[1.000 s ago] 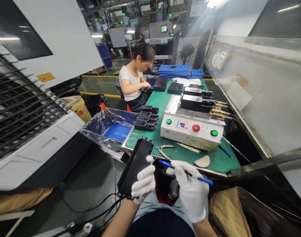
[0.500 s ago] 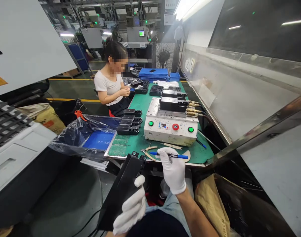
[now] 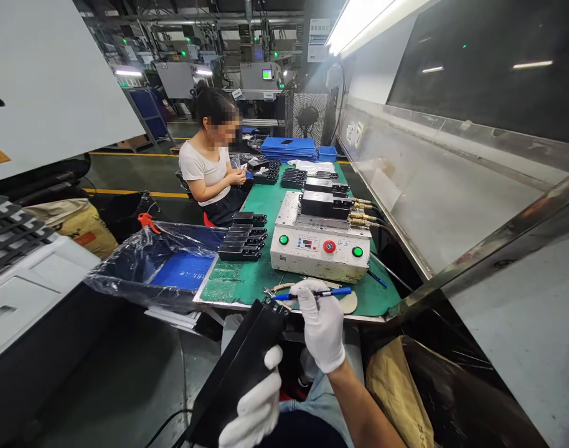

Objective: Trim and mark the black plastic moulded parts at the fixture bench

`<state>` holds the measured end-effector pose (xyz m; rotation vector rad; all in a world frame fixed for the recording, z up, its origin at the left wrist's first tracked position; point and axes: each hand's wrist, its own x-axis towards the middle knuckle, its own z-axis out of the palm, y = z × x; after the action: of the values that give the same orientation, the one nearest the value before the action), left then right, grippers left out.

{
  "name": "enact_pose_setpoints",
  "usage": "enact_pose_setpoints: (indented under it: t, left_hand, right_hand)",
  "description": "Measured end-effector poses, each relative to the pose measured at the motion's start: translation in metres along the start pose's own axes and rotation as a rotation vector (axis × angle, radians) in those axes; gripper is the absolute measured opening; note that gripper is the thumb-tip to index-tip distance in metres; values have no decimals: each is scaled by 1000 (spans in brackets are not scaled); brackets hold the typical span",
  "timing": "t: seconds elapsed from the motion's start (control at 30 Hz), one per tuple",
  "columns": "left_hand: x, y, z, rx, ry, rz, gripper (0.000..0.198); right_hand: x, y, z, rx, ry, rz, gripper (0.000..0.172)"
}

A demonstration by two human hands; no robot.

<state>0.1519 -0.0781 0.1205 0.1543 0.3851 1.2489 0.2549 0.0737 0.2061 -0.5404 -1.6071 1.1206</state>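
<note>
My left hand (image 3: 256, 407), in a white glove, grips a long black plastic housing (image 3: 240, 367) by its side, tilted in front of the table edge. In my gloved right hand (image 3: 322, 326) a blue marker pen (image 3: 331, 292) is pinched, its tip pointing left close to the housing's far end. Whether the tip touches the housing I cannot tell. Just behind the pen, cream-handled pliers (image 3: 282, 287) lie partly hidden on the green table (image 3: 233, 283). A rounded cream-coloured piece (image 3: 348, 303) rests to the right of them.
A white control box (image 3: 319, 261) with buttons carries another black housing (image 3: 325, 205) joined to brass fittings (image 3: 362, 218). Several black housings (image 3: 242, 236) line the table's left side. A plastic-lined bin (image 3: 182, 270) stands at left. Across the table a co-worker (image 3: 205, 168) sits.
The pen in my right hand has moved left and its tip now sits by the housing's far end. The housing has shifted slightly right and down in view.
</note>
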Motion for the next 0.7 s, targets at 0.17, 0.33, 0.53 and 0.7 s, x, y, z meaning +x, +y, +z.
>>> enact_pose_setpoints:
  t: [0.17,0.33,0.53,0.7]
  left_hand:
    - [-5,8,9,50,-23,-35,50]
    - [-16,12,22,568,459,326,61]
    - [-11,27,46,1077,552,300,86]
    - [-10,24,47,1096,542,278,83]
  right_hand:
    - [0,14,-16,-28,90,27,27]
    - [-2,1,-29,-98,88,-1,26]
    - [-3,1,-32,-205,-32,-38,23]
    - [-3,11,-39,-334,18,-124,19]
